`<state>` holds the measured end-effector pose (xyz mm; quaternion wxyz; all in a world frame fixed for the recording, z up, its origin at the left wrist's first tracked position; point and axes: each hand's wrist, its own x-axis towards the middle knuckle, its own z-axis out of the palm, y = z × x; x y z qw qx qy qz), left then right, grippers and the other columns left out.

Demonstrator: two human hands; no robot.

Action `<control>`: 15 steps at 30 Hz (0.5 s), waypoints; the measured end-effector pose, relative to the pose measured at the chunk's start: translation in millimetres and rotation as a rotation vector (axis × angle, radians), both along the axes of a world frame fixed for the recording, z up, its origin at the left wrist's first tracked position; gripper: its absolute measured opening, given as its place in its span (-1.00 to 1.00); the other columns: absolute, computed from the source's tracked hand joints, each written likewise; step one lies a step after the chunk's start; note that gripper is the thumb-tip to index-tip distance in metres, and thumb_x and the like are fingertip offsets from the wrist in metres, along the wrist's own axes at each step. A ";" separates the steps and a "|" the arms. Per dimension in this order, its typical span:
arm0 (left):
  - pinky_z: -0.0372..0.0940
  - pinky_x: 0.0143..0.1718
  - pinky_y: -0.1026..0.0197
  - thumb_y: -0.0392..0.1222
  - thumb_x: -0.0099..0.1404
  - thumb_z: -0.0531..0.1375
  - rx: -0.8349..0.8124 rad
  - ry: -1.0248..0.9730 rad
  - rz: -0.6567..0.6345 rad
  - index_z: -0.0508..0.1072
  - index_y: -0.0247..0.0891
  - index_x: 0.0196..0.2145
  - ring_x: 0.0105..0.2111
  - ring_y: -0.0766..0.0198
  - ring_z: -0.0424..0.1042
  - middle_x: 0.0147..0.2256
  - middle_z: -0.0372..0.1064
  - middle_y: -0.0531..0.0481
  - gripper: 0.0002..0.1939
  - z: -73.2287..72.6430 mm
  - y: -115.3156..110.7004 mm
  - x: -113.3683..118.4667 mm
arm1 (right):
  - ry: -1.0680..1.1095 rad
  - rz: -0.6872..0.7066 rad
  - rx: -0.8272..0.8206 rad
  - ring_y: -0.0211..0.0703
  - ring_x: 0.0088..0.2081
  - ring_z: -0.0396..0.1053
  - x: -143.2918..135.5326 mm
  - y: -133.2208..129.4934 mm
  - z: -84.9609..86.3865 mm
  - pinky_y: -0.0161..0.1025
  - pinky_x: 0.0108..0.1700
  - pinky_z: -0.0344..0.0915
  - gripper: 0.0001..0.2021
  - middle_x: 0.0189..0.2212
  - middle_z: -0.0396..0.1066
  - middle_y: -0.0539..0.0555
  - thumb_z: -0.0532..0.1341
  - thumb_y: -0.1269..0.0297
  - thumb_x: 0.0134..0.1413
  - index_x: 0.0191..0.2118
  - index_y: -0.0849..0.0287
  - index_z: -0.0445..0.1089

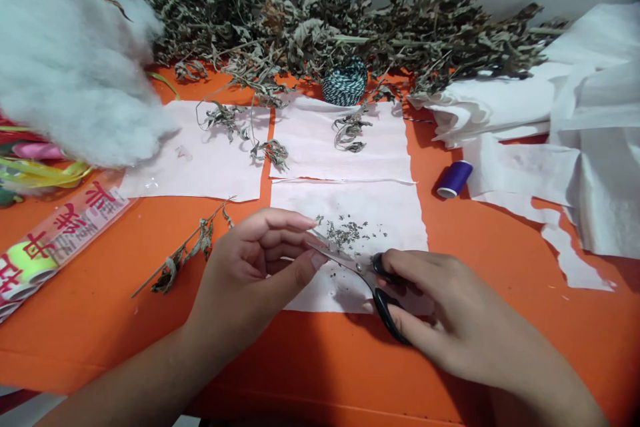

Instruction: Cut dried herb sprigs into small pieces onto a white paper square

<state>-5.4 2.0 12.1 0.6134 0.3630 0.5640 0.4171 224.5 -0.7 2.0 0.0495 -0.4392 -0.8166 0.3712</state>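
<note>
On our orange table (pixel 500 320), dried sprigs (pixel 300 27) lie at twelve o'clock, presumably set back out of our way. At five, our right hand (pixel 440 310) curls its fingers round the loops of the scissors (pixel 361 269), seemingly for leverage. At seven, our left hand (pixel 260 260) brings thumb and forefinger near the blades; we cannot tell what they pinch. The cloth (pixel 300 203) beneath likely keeps the crumbs (pixel 345 233) together.
</note>
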 end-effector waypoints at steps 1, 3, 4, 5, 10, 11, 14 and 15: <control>0.41 -0.38 0.50 -0.37 0.09 0.39 -0.002 0.003 -0.001 0.52 -0.20 -0.32 -0.41 0.39 0.57 -0.44 0.59 0.08 -0.80 -0.2 0.3 -0.3 | 0.001 0.003 0.001 -0.27 -0.52 0.16 0.1 -0.1 0.0 -0.31 -0.45 0.02 -0.88 -0.53 0.24 -0.08 0.11 0.35 0.18 -0.37 0.12 0.13; 0.41 -0.38 0.50 -0.36 0.10 0.39 -0.005 0.006 -0.012 0.51 -0.20 -0.33 -0.41 0.40 0.56 -0.44 0.59 0.09 -0.81 -0.6 0.9 -0.5 | -0.003 0.008 -0.002 -0.26 -0.52 0.16 0.4 -0.2 -0.1 -0.31 -0.45 0.01 -0.87 -0.53 0.25 -0.07 0.11 0.35 0.17 -0.37 0.11 0.12; 0.41 -0.37 0.50 -0.36 0.10 0.39 -0.007 0.006 -0.017 0.51 -0.20 -0.32 -0.40 0.40 0.56 -0.44 0.59 0.09 -0.81 -0.7 1.1 -0.3 | -0.007 0.007 -0.005 -0.26 -0.51 0.16 0.5 -0.3 -0.1 -0.31 -0.46 0.01 -0.86 -0.53 0.25 -0.07 0.11 0.35 0.17 -0.37 0.11 0.11; 0.41 -0.37 0.50 -0.36 0.10 0.39 -0.008 0.005 -0.014 0.51 -0.20 -0.32 -0.40 0.40 0.56 -0.44 0.59 0.09 -0.81 -0.7 1.2 0.1 | -0.009 0.005 -0.008 -0.25 -0.51 0.16 0.7 -0.3 -0.1 -0.31 -0.46 0.00 -0.86 -0.53 0.25 -0.07 0.11 0.35 0.17 -0.38 0.11 0.10; 0.41 -0.40 0.50 -0.40 0.07 0.39 -0.013 0.009 0.075 0.52 -0.21 -0.37 -0.45 0.42 0.53 -0.49 0.56 0.11 -0.81 1.9 -0.3 5.6 | -0.022 -0.006 -0.007 -0.23 -0.52 0.15 3.0 -0.5 -1.4 -0.29 -0.47 -0.02 -0.86 -0.54 0.24 -0.06 0.10 0.32 0.19 -0.37 0.10 0.10; 0.40 -0.40 0.51 -0.40 0.07 0.40 -0.014 0.012 0.090 0.52 -0.21 -0.37 -0.46 0.42 0.53 -0.50 0.55 0.12 -0.81 2.4 -0.8 6.4 | -0.026 -0.008 -0.006 -0.23 -0.53 0.14 3.6 -0.7 -1.9 -0.29 -0.47 -0.03 -0.85 -0.54 0.24 -0.06 0.10 0.31 0.20 -0.38 0.10 0.10; 0.40 -0.41 0.52 -0.39 0.07 0.40 -0.012 -0.002 0.092 0.52 -0.21 -0.38 -0.46 0.44 0.52 -0.51 0.55 0.14 -0.81 2.3 -1.2 5.8 | -0.029 -0.017 -0.006 -0.24 -0.53 0.15 4.4 -1.2 -3.3 -0.30 -0.48 -0.03 -0.83 -0.55 0.24 -0.06 0.09 0.31 0.21 -0.39 0.10 0.09; 0.41 -0.40 0.52 -0.39 0.08 0.41 -0.012 -0.019 0.074 0.52 -0.20 -0.37 -0.46 0.44 0.53 -0.50 0.56 0.14 -0.81 1.6 -1.0 4.5 | -0.027 -0.020 -0.007 -0.24 -0.53 0.15 4.2 -1.3 -3.6 -0.30 -0.48 -0.03 -0.84 -0.55 0.24 -0.06 0.10 0.31 0.21 -0.39 0.10 0.09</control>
